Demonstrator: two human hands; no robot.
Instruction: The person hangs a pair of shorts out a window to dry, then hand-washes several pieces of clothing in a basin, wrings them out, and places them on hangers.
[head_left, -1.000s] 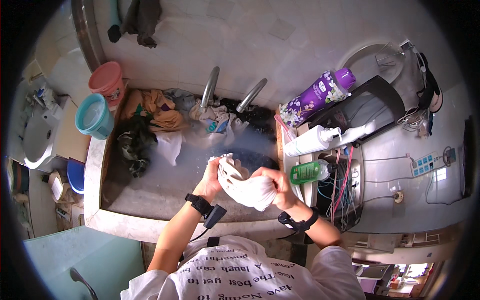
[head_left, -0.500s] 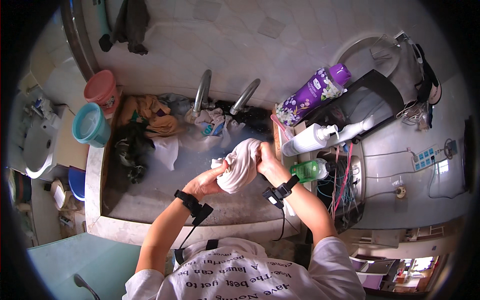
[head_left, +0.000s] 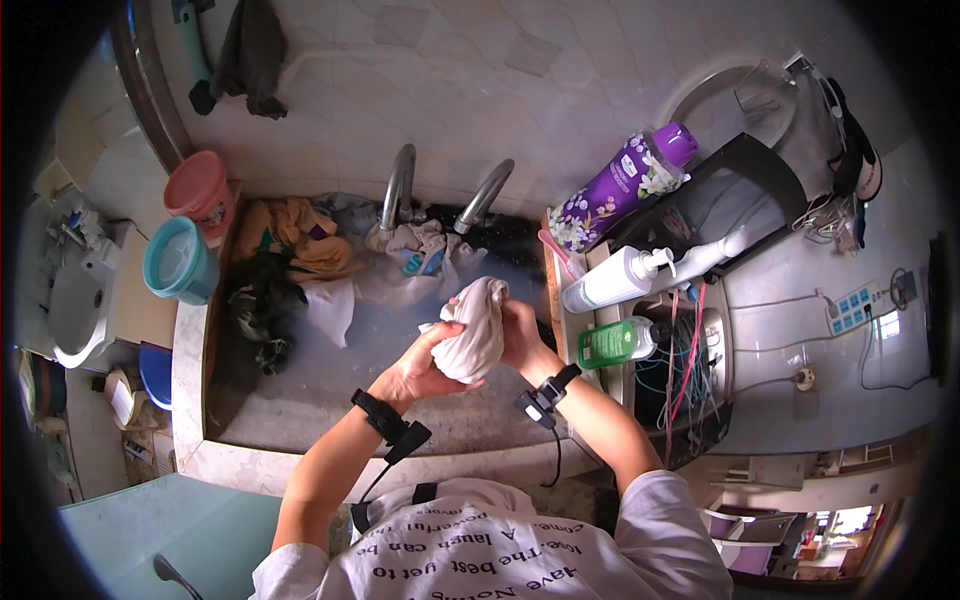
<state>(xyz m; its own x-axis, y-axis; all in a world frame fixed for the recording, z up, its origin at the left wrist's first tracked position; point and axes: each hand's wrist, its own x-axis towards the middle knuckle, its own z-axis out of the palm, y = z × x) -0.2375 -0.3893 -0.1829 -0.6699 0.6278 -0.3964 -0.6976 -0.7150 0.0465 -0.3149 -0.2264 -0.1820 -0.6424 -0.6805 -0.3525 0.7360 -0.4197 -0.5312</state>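
Observation:
Above the sink I hold a bunched, twisted white cloth, its exact kind unclear. My left hand wraps round its lower left side, thumb across the front. On the upper right side my right hand grips it, with part of the fingers hidden behind the fabric. Below, in cloudy water, lie wet clothes: an orange garment, a dark green garment and pale pieces. Two curved metal faucets rise behind them.
At the sink's left corner stand a pink bucket and a teal bucket. Along the right ledge are a purple bottle, a white pump bottle and a green bottle. Cords tangle beside them.
The white cloth has turned more upright and become more compact between my hands. My right hand has shifted slightly left and down, closer to my left hand.

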